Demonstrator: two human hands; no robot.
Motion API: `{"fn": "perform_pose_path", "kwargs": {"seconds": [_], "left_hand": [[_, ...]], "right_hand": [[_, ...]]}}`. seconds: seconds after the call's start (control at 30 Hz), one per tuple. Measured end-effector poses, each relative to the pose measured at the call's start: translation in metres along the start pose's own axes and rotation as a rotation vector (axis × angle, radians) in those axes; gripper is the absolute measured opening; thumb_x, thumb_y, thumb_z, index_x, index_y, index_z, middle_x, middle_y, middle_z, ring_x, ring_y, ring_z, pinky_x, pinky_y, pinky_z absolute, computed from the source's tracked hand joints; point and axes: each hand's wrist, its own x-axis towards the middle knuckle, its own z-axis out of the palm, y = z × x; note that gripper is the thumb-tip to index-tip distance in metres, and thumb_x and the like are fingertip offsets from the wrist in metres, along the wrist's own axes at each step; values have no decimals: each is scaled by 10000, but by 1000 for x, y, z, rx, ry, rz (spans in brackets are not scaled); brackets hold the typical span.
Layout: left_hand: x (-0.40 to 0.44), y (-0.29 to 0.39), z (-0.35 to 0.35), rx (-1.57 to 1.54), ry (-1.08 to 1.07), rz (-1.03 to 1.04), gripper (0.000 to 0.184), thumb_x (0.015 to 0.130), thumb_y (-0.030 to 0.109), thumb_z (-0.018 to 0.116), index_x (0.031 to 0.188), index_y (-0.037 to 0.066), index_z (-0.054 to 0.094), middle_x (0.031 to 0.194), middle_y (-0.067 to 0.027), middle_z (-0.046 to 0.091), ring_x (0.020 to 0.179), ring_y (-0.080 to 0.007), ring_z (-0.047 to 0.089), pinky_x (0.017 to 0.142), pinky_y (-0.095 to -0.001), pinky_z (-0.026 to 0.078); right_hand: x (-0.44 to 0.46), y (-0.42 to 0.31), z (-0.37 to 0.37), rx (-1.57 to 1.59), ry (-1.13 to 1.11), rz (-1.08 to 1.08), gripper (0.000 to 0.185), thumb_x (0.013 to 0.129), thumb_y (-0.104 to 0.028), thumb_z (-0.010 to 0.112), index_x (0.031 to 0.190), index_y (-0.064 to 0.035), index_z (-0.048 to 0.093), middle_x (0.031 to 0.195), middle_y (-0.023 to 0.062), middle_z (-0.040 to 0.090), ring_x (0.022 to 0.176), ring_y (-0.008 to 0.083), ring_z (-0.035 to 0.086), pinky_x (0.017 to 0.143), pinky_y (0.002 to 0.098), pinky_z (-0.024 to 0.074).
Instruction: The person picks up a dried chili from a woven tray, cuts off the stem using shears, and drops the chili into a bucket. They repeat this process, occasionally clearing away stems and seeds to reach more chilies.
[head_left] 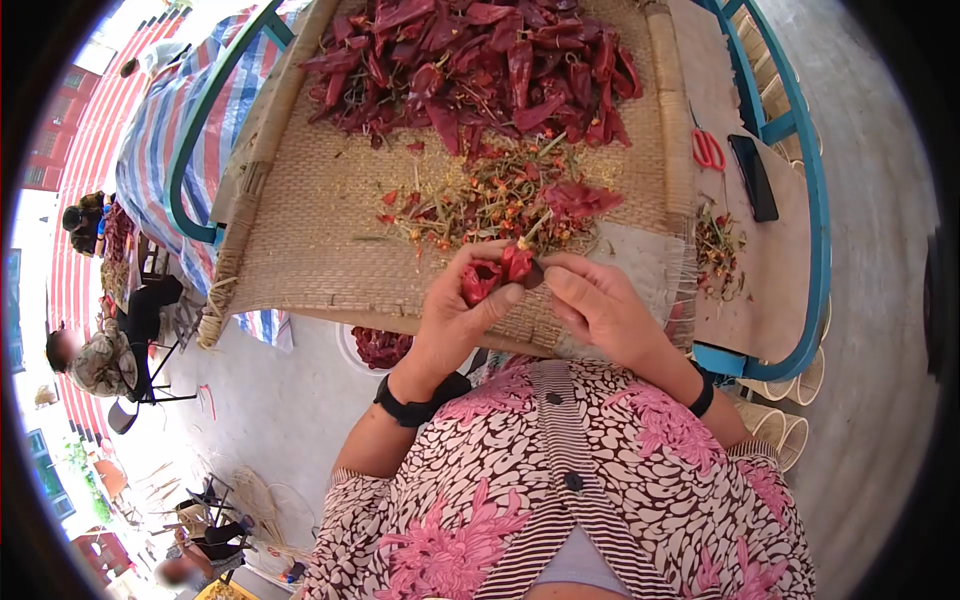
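Note:
Above the near edge of a woven mat (300, 240), my left hand (455, 310) is closed around a red dried pepper (482, 281). My right hand (595, 300) touches the pepper's right side, its thumb and fingers pressed together on something dark and small that I cannot make out. A stem end points up between the hands. Just beyond lies a heap of stems and scraps (490, 200), with a loose red pepper (580, 199) on its right. A large pile of red peppers (470, 70) covers the far part of the mat.
Red-handled scissors (708, 150), a black phone (753, 178) and more scraps (718, 250) lie on the board at right, inside a teal metal frame (815, 220). Below the mat stands a bowl of peppers (380, 346). Other people (105, 360) sit at far left.

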Motion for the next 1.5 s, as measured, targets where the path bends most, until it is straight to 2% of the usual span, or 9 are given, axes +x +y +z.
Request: {"fn": "perform_pose_path", "kwargs": {"seconds": [0.33,0.53,0.63,0.83,0.93,1.03,1.23,1.37,1.5], "left_hand": [[3,-4,0,343,19,72,157,930,110,635,1041,36,551,838,8,605,725,-55,533,668,-211,446],[1,0,-2,-118,-60,-77,193,916,174,657,1027,80,531,795,2,579,626,-50,451,535,-189,328],[3,-12,-10,-351,-108,-135,199,907,185,662,1013,106,514,773,-2,554,585,-56,401,504,-194,279],[4,-28,-17,-575,-255,-137,218,894,194,672,1000,132,492,745,-16,497,560,-83,381,499,-219,281],[-12,-33,-9,-468,-314,-150,237,887,206,677,1019,142,491,700,-26,476,548,-92,362,505,-232,297],[-6,-27,-14,-556,-170,-165,251,888,219,676,1034,142,487,687,-28,474,546,-87,355,506,-226,293],[-6,-11,-23,-299,-6,-103,348,877,284,672,1112,81,514,704,-21,488,575,-75,379,527,-219,303],[-11,-9,-37,-157,150,-120,387,864,280,683,1126,28,550,724,-12,513,598,-75,423,543,-217,321],[-6,-15,-35,-74,223,-148,394,900,338,648,1111,17,563,821,-45,623,645,-84,499,587,-199,366]], "right_hand": [[0,6,4,-1118,396,-706,294,966,-245,554,1135,-10,607,919,157,647,791,229,647,696,341,491],[-6,7,6,293,-30,118,289,989,-319,526,1128,-66,552,658,-6,459,439,69,414,403,238,331],[-9,-5,11,588,-67,362,296,1014,-353,461,1120,-84,523,626,-67,349,388,24,285,354,192,226],[4,14,5,1207,-494,414,320,1038,-374,367,1094,-102,526,610,-58,338,365,35,265,316,201,234],[12,11,-21,1322,-253,178,312,1037,-380,364,1094,-120,528,624,-48,363,371,37,285,323,200,245],[9,15,-17,1179,-180,472,328,1037,-385,362,1094,-106,526,635,-47,378,384,38,306,332,196,252],[8,8,-21,678,155,36,323,997,-402,465,1101,-103,527,637,-44,390,404,33,316,342,202,240],[4,2,-15,-679,330,-163,305,863,-326,631,978,-47,590,634,21,552,521,158,531,511,298,426],[10,10,0,-1159,174,3,351,831,-379,654,955,-55,604,730,197,621,708,337,643,632,454,465]]}}
